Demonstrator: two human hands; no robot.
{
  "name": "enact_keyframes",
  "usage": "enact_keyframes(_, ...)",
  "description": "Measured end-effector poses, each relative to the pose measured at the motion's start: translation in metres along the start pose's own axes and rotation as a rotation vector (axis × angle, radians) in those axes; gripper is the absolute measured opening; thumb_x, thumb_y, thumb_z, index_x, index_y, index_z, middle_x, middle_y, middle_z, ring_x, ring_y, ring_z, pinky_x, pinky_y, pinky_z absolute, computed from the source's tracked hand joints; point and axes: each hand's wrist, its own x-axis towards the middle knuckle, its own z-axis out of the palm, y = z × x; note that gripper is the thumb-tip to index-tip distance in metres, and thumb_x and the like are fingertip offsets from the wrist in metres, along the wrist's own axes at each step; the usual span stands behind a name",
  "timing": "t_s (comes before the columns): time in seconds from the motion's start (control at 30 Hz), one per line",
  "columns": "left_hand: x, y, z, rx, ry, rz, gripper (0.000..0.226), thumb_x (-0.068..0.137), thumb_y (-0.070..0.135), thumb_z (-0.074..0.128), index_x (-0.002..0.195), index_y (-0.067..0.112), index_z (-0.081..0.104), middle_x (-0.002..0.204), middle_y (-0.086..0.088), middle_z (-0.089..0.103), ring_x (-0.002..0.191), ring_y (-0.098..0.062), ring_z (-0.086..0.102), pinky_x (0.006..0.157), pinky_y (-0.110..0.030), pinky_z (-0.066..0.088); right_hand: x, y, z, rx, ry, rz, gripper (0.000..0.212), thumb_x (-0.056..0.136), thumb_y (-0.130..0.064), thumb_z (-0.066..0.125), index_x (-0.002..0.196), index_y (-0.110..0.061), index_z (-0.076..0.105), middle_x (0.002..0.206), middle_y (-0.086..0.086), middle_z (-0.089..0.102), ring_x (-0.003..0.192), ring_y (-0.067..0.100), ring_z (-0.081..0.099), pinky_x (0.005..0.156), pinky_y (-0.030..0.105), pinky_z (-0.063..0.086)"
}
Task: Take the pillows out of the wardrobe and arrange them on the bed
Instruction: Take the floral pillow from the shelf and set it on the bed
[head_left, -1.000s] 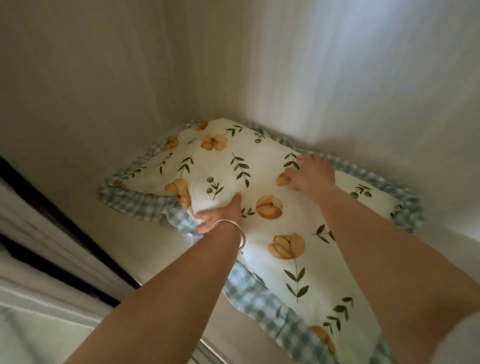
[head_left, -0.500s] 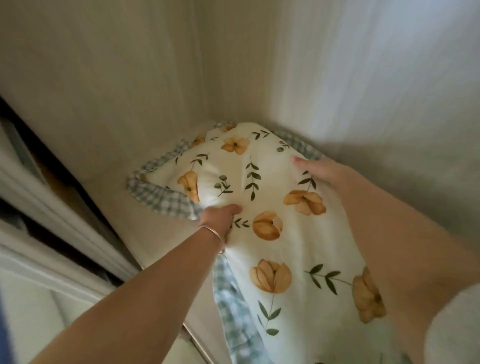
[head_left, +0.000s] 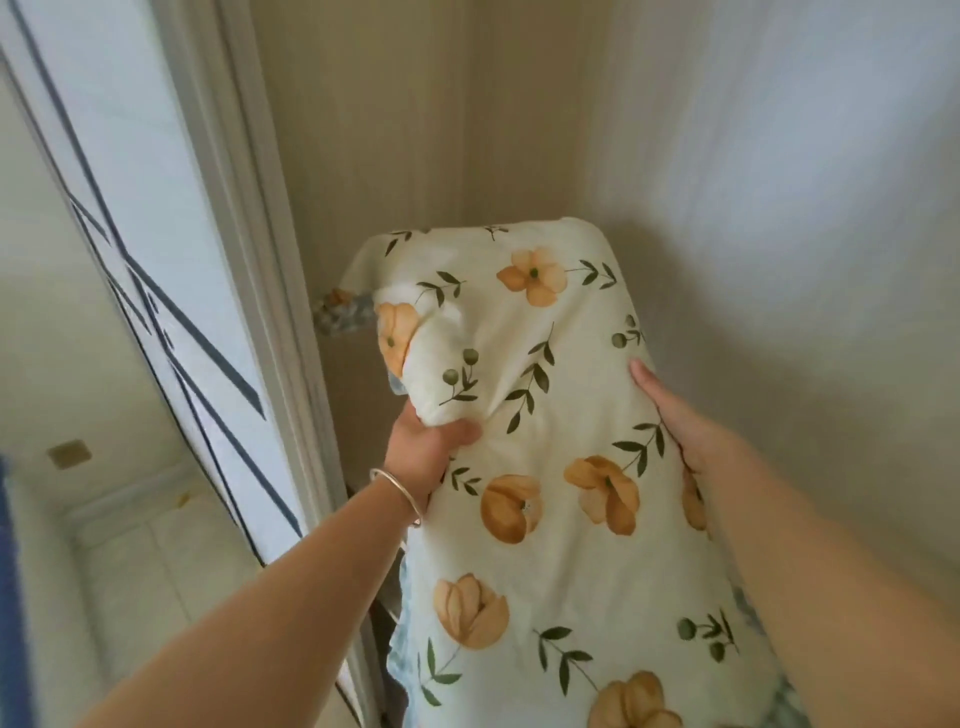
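A cream pillow (head_left: 550, 415) with orange flowers, green leaves and a green-checked frill is lifted up inside the beige wardrobe (head_left: 415, 130), tilted toward me. My left hand (head_left: 421, 452), with a silver bangle on the wrist, clutches a bunch of the pillow's left edge from below. My right hand (head_left: 670, 410) presses flat against the pillow's right side, fingers partly wrapped behind it. Part of the checked frill (head_left: 343, 312) sticks out at the left behind the pillow.
The wardrobe's white sliding door (head_left: 171, 260) with dark diagonal lines stands at the left. Its white frame (head_left: 270, 260) runs right next to my left arm. The wardrobe's back and right walls close in behind the pillow. Pale floor (head_left: 130, 545) shows at lower left.
The pillow has been lifted off the wardrobe shelf and pulled toward me. My left hand now bunches its edge; my right hand slid to its side. The view turned left, showing the door.
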Motion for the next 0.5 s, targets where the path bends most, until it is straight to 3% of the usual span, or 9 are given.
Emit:
enact_keyframes(0.07, -0.029, 0.012, -0.01, 0.032, -0.024, 0.106, 0.062, 0.056, 0.022, 0.08, 0.115, 0.024, 0.06, 0.109, -0.004, 0.071, 0.099, -0.027, 0.068, 0.087, -0.051, 0.055, -0.037, 0.005, 0.009, 0.042, 0.078, -0.092, 0.072, 0.055, -0.079, 0.067, 0.102, -0.025, 0.068, 0.101, 0.007, 0.073, 0.095, 0.028, 0.068, 0.097, 0.042, 0.046)
enact_keyframes(0.17, -0.074, 0.028, -0.025, 0.109, -0.006, 0.259, 0.067, 0.058, 0.041, 0.082, 0.119, 0.028, 0.057, 0.112, 0.004, 0.07, 0.102, -0.019, 0.066, 0.091, -0.045, 0.054, -0.095, 0.013, 0.03, 0.069, 0.216, -0.249, 0.044, 0.08, -0.065, 0.053, 0.085, -0.023, 0.062, 0.087, 0.0, 0.065, 0.081, 0.018, 0.06, 0.086, 0.035, 0.043)
enact_keyframes(0.23, -0.101, 0.035, -0.038, 0.154, 0.019, 0.346, 0.073, 0.056, 0.054, 0.079, 0.121, 0.029, 0.057, 0.112, 0.006, 0.07, 0.103, -0.017, 0.065, 0.093, -0.043, 0.053, -0.128, 0.02, 0.046, 0.081, 0.291, -0.341, 0.047, 0.084, -0.063, 0.046, 0.095, -0.02, 0.06, 0.093, 0.0, 0.063, 0.084, 0.02, 0.058, 0.083, 0.033, 0.04)
enact_keyframes(0.33, -0.136, 0.038, -0.062, 0.196, 0.086, 0.456, 0.069, 0.058, 0.061, 0.073, 0.117, 0.028, 0.06, 0.105, 0.011, 0.07, 0.099, -0.015, 0.066, 0.091, -0.042, 0.054, -0.17, 0.031, 0.077, 0.194, 0.407, -0.481, 0.052, 0.09, -0.051, 0.046, 0.126, -0.014, 0.053, 0.109, 0.0, 0.055, 0.105, 0.021, 0.052, 0.088, 0.028, 0.037)
enact_keyframes(0.43, -0.163, 0.031, -0.096, 0.19, 0.235, 0.57, 0.054, 0.059, 0.062, 0.068, 0.105, 0.036, 0.06, 0.101, 0.01, 0.068, 0.1, -0.02, 0.065, 0.09, -0.043, 0.053, -0.202, 0.042, 0.119, 0.28, 0.461, -0.627, 0.047, 0.091, -0.039, 0.055, 0.127, -0.009, 0.052, 0.111, 0.0, 0.054, 0.116, 0.022, 0.052, 0.09, 0.024, 0.038)
enact_keyframes(0.5, -0.175, 0.025, -0.125, 0.169, 0.33, 0.623, 0.054, 0.059, 0.06, 0.066, 0.104, 0.031, 0.062, 0.103, 0.002, 0.068, 0.103, -0.024, 0.064, 0.092, -0.043, 0.052, -0.217, 0.049, 0.151, 0.306, 0.443, -0.709, 0.061, 0.077, -0.051, 0.061, 0.121, -0.009, 0.056, 0.11, -0.001, 0.057, 0.112, 0.018, 0.055, 0.088, 0.02, 0.041)
